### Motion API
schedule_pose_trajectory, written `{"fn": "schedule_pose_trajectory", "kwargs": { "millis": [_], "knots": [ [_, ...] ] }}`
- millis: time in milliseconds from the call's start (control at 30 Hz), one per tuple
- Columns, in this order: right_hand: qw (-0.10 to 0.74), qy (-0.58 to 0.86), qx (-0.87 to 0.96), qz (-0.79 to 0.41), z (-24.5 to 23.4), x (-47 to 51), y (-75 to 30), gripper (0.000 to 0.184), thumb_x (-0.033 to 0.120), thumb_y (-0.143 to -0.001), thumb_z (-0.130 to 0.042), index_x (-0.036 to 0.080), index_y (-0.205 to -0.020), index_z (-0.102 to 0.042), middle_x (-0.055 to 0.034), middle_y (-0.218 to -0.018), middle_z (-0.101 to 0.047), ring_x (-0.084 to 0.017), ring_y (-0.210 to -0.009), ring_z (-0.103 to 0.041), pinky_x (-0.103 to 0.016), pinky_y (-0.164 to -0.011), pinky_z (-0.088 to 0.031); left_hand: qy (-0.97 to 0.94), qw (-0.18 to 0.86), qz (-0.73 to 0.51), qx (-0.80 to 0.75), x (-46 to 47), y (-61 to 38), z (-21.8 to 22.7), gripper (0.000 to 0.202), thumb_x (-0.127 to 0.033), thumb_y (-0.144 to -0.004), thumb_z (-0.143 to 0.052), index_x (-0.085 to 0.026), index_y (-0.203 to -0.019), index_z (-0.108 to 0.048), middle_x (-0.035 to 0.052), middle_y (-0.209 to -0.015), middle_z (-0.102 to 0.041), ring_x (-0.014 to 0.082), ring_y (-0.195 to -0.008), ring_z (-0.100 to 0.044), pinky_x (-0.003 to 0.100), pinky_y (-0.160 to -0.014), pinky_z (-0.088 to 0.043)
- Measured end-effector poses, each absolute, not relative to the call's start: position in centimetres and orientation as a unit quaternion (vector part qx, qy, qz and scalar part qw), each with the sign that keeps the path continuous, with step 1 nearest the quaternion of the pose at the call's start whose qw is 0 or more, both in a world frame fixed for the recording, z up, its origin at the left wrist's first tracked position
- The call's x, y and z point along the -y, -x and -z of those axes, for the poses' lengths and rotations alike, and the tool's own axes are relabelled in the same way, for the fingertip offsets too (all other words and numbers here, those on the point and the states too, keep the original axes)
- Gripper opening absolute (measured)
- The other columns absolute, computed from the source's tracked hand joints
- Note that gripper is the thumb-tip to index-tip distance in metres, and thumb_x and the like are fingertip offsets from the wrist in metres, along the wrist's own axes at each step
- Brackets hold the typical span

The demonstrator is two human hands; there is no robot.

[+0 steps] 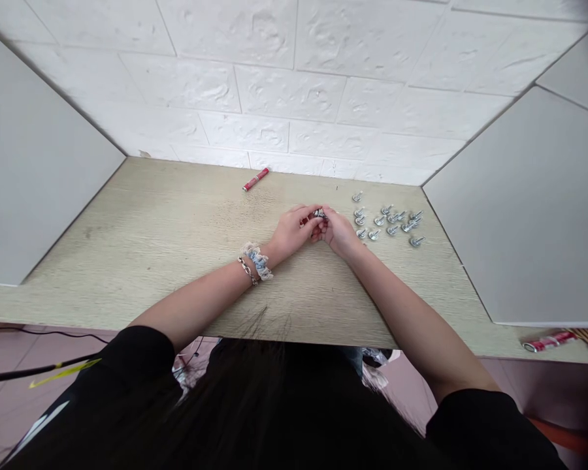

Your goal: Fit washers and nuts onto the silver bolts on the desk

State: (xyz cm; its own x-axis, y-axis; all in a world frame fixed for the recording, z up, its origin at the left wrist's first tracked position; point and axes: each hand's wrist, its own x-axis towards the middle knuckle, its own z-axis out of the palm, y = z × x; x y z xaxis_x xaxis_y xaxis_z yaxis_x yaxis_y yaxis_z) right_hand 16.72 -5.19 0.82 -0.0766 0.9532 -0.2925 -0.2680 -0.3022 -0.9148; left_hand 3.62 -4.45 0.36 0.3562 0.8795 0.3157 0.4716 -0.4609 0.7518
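Note:
My left hand (293, 230) and my right hand (340, 232) meet over the middle of the wooden table (166, 241). Both are closed around one small metal bolt-like part (319, 213) pinched between their fingertips. Just to the right of my hands lie several more of these small silver metal parts (389, 220), scattered on the table. My left wrist wears a chain bracelet and a fabric scrunchie (257, 260).
A small red tube (255, 179) lies near the back wall. Grey panels stand at the left (34, 170) and right (529, 215) of the table, with a white brick wall behind. Another red tube (549, 341) lies at the far right front.

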Motion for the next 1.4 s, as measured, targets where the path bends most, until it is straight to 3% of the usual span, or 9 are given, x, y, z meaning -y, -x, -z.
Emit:
{"fn": "schedule_pose_trajectory", "kwargs": {
  "millis": [133, 300, 433, 533, 667, 867, 1167, 1300, 1400],
  "knots": [
    [0.474, 0.456, 0.364, -0.659, -1.31, 5.50, -16.97, 0.005, 0.022, -0.080, -0.045, 0.021, -0.081, -0.040, 0.0041, -0.057, -0.057, -0.011, -0.047, -0.054, -0.023, -0.050, -0.045, -0.776, 0.279, -0.371, -0.427, 4.32, -3.64, -0.20, 0.032, -0.023, -0.089, -0.053, -0.019, -0.118, -0.065, 0.0044, -0.096, -0.067, 0.0136, -0.088, -0.060, 0.026, -0.085, -0.049],
    [0.484, 0.459, 0.347, -0.659, -1.73, 5.54, -16.79, 0.010, 0.032, -0.088, -0.038, 0.023, -0.086, -0.038, 0.0047, -0.058, -0.057, -0.012, -0.045, -0.053, -0.024, -0.050, -0.046, -0.769, 0.286, -0.376, -0.430, 4.33, -3.66, -0.31, 0.031, -0.022, -0.089, -0.053, -0.019, -0.118, -0.065, 0.0044, -0.098, -0.067, 0.0140, -0.091, -0.060, 0.026, -0.088, -0.047],
    [0.447, 0.502, 0.329, -0.664, -1.66, 5.14, -16.41, 0.044, 0.046, -0.097, -0.019, 0.019, -0.077, -0.046, 0.0000, -0.051, -0.053, -0.011, -0.041, -0.050, -0.024, -0.046, -0.044, -0.770, 0.290, -0.373, -0.429, 4.47, -3.66, -0.45, 0.031, -0.024, -0.089, -0.053, -0.016, -0.116, -0.065, 0.0059, -0.101, -0.068, 0.0147, -0.094, -0.061, 0.027, -0.090, -0.047],
    [0.427, 0.522, 0.332, -0.659, -1.22, 4.85, -16.34, 0.055, 0.058, -0.095, -0.021, 0.018, -0.067, -0.047, -0.0010, -0.046, -0.049, -0.011, -0.038, -0.048, -0.024, -0.043, -0.042, -0.769, 0.285, -0.371, -0.436, 4.55, -3.63, -0.52, 0.032, -0.024, -0.089, -0.053, -0.014, -0.118, -0.065, 0.0063, -0.098, -0.067, 0.0145, -0.092, -0.061, 0.027, -0.089, -0.047],
    [0.456, 0.515, 0.340, -0.641, -0.85, 4.91, -16.46, 0.043, 0.046, -0.095, -0.035, 0.018, -0.065, -0.047, 0.0013, -0.044, -0.047, -0.010, -0.039, -0.048, -0.022, -0.043, -0.043, -0.773, 0.282, -0.372, -0.430, 4.53, -3.59, -0.46, 0.032, -0.022, -0.089, -0.054, -0.015, -0.118, -0.065, 0.0047, -0.095, -0.066, 0.0129, -0.087, -0.060, 0.025, -0.085, -0.048],
    [0.471, 0.468, 0.353, -0.659, -1.62, 5.47, -16.81, 0.010, 0.018, -0.085, -0.038, 0.018, -0.081, -0.048, 0.0018, -0.057, -0.059, -0.011, -0.044, -0.053, -0.022, -0.046, -0.045, -0.782, 0.273, -0.378, -0.412, 4.35, -3.60, -0.02, 0.033, -0.023, -0.089, -0.055, -0.017, -0.119, -0.065, 0.0046, -0.096, -0.067, 0.0130, -0.087, -0.060, 0.025, -0.082, -0.048],
    [0.449, 0.508, 0.329, -0.657, -1.64, 5.18, -16.24, 0.046, 0.039, -0.099, -0.022, 0.016, -0.068, -0.049, -0.0011, -0.050, -0.054, -0.010, -0.040, -0.049, -0.022, -0.044, -0.043, -0.777, 0.274, -0.380, -0.420, 4.37, -3.67, -0.18, 0.031, -0.024, -0.089, -0.055, -0.016, -0.117, -0.066, 0.0047, -0.094, -0.066, 0.0133, -0.086, -0.060, 0.026, -0.082, -0.048],
    [0.464, 0.512, 0.316, -0.650, -1.55, 5.25, -16.30, 0.044, 0.037, -0.098, -0.031, 0.018, -0.059, -0.040, 0.0030, -0.042, -0.041, -0.010, -0.039, -0.047, -0.023, -0.043, -0.042, -0.776, 0.274, -0.378, -0.424, 4.44, -3.67, -0.31, 0.032, -0.022, -0.088, -0.055, -0.016, -0.118, -0.066, 0.0041, -0.089, -0.065, 0.0127, -0.083, -0.059, 0.025, -0.082, -0.048],
    [0.479, 0.492, 0.319, -0.653, -1.50, 5.36, -16.50, 0.037, 0.031, -0.097, -0.035, 0.017, -0.064, -0.045, 0.0029, -0.046, -0.045, -0.009, -0.042, -0.049, -0.022, -0.046, -0.044, -0.773, 0.276, -0.382, -0.425, 4.39, -3.69, -0.28, 0.032, -0.022, -0.088, -0.054, -0.017, -0.118, -0.065, 0.0041, -0.093, -0.066, 0.0130, -0.086, -0.060, 0.025, -0.083, -0.048]
  ]
}}
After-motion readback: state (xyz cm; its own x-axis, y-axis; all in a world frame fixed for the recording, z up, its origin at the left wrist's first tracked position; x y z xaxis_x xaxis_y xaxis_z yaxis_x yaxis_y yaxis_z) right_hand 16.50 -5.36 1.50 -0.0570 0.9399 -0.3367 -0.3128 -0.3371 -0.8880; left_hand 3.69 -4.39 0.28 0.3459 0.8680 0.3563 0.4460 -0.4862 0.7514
